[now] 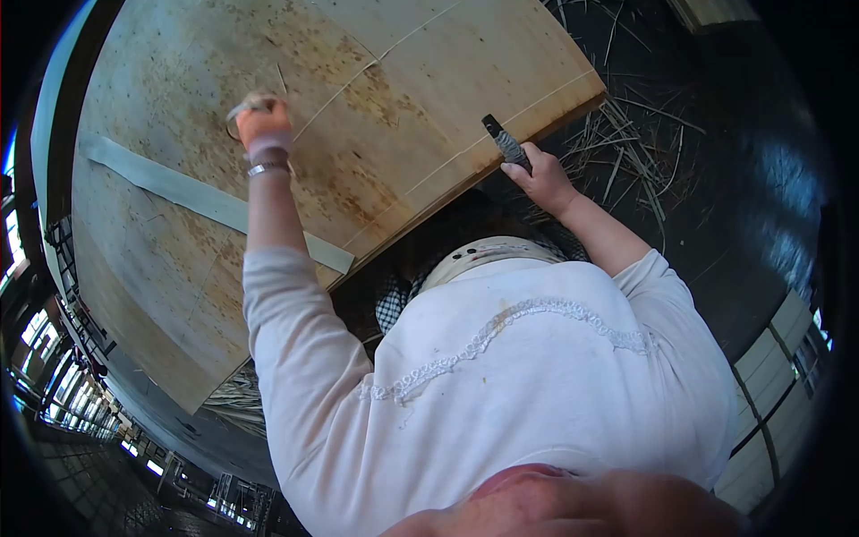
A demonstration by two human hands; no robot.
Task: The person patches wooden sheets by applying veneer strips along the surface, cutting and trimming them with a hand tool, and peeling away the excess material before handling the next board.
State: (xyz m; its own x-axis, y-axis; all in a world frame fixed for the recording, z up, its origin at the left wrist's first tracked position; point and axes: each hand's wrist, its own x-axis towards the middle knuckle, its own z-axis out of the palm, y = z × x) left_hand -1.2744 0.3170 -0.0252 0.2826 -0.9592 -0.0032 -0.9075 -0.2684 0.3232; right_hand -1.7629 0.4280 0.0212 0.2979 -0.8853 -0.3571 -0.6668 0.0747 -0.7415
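My left hand [268, 125], in an orange and pinkish glove with a metal band at the wrist, is above a large stack of thin wood sheets [429, 98]. Its fingers are closed around a thin ring-shaped thing [233, 122], blurred and partly hidden. In my right hand [543, 183], at the stack's near edge, is a knife-like tool [503, 139] with a cord-wrapped handle and a black end. The top sheet has brown stains and thin pale lines. A long pale strip [192, 192] lies across it, passing under my left forearm.
Loose thin wood strips [640, 152] litter the dark floor [716, 206] to the right of the stack. More scraps [237, 398] lie beneath its lower left corner. Pale stacked boards [774, 403] stand at the lower right.
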